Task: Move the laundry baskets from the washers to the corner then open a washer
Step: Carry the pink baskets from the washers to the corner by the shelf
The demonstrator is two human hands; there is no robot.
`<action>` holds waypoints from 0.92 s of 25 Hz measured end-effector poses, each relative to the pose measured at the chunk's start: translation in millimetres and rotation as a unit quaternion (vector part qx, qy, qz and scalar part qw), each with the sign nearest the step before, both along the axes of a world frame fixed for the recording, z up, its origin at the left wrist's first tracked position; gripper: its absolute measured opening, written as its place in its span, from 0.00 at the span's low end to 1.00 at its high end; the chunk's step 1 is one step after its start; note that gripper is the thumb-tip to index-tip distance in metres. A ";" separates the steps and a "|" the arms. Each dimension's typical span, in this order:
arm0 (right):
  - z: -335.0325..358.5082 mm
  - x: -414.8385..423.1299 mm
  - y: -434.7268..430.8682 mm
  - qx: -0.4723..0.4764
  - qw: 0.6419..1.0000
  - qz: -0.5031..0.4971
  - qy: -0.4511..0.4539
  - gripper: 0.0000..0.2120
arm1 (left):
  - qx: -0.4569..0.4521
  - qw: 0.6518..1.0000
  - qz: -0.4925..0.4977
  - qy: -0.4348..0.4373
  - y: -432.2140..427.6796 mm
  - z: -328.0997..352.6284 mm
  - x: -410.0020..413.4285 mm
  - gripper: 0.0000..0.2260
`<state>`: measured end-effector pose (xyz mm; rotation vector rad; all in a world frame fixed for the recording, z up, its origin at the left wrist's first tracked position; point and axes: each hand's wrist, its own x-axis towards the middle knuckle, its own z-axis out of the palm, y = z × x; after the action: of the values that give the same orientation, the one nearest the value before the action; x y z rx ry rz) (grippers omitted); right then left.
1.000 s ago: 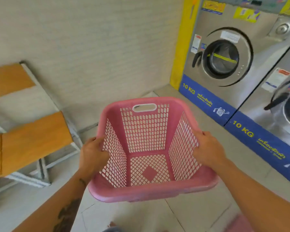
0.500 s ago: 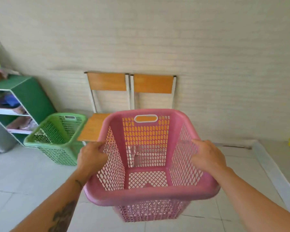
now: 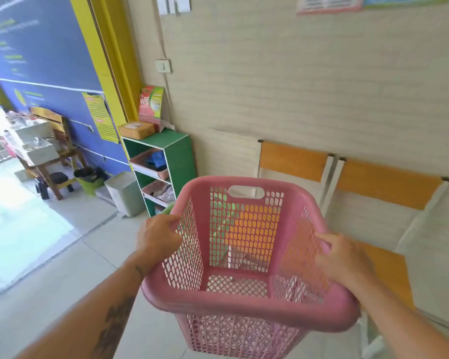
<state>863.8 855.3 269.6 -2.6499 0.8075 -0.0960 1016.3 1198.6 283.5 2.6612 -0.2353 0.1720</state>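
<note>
I carry an empty pink mesh laundry basket [image 3: 244, 299] in front of me, above the floor. My left hand [image 3: 157, 238] grips its left rim and my right hand [image 3: 344, 257] grips its right rim. A green basket [image 3: 167, 209] shows only as a sliver of rim behind the pink one and as green through its mesh. No washer is in view.
Two orange folding chairs [image 3: 384, 183] lean against the beige wall, right behind the basket. A green shelf unit [image 3: 179, 154] holding small baskets stands in the corner, with a grey block [image 3: 126, 193] beside it. Further left are a blue wall and a bright doorway.
The view has swung left from the washers past the chairs to the corner shelf. The pink basket has stayed in both hands throughout. The green basket is now mostly hidden behind it.
</note>
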 end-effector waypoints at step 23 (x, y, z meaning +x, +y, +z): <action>-48.7 480.4 49.8 0.079 0.995 -0.051 -0.024 0.30 | -0.025 0.992 -0.086 -0.085 32.0 -34.0 521.1 0.19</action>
<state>1344.2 905.1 220.9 -2.4488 0.8965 -0.1163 1537.5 1230.5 249.6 2.5618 -0.5066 0.3443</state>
